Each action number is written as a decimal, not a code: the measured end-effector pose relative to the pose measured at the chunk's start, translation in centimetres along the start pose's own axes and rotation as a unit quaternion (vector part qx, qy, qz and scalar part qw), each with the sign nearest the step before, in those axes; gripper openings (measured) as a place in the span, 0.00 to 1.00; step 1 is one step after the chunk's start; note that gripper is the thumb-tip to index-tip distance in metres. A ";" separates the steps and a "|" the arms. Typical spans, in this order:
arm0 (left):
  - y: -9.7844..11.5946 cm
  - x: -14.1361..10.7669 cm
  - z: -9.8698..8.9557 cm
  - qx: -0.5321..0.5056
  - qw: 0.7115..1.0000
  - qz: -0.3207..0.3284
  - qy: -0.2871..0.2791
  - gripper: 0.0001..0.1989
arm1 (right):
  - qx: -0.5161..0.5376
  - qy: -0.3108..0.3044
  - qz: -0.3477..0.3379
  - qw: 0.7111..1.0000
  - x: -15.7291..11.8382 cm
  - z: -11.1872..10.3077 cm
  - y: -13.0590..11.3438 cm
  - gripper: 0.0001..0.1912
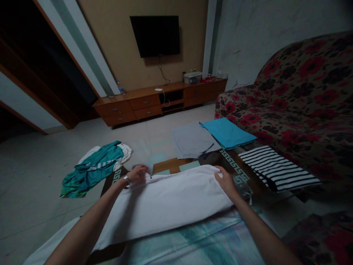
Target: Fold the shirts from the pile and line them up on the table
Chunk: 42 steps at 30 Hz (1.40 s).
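Note:
A long white garment (pixel 171 202) lies folded into a band across the low table in front of me, one end trailing to the lower left. My right hand (pixel 225 183) grips its far right corner, thumb on top. At the far edge, toward the left, my left hand (pixel 138 175) has bent fingers closed on the cloth; a metallic band circles that wrist. Beneath the white garment spreads a pale blue-green patterned cloth (pixel 193 239). Which kind of garment the white one is, I cannot tell.
Beyond my right hand lie a folded grey cloth (pixel 193 140), a blue one (pixel 228 132) and a black-and-white striped one (pixel 278 167). A crumpled teal garment (pixel 96 171) lies at the left. The glass-topped table (pixel 234 165) borders a floral sofa (pixel 303 92). A wooden cabinet (pixel 146 103) stands beyond.

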<state>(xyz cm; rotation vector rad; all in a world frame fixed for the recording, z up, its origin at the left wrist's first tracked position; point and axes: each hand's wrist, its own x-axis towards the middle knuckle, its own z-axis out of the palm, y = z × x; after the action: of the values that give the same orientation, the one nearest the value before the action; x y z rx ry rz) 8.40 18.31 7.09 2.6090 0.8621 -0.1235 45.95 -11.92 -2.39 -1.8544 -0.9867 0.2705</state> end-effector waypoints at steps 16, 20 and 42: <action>0.5 -0.2 0.7 0.025 0.994 -0.096 0.041 0.10 | -0.020 0.009 -0.021 1.000 -0.3 0.2 0.3 0.19; 0.7 1.1 1.4 0.040 0.987 -0.153 0.033 0.09 | -0.026 0.011 -0.010 1.000 -0.2 0.2 0.5 0.19; 0.3 0.6 2.4 0.027 0.970 -0.227 0.081 0.13 | 0.099 -0.014 -0.002 0.995 -1.8 -2.4 -2.5 0.14</action>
<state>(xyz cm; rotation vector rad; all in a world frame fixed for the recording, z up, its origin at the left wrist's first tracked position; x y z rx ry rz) 9.16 17.45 4.88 2.4480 1.5230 -0.0574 44.87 -14.32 0.53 -1.6712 -0.9477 0.3785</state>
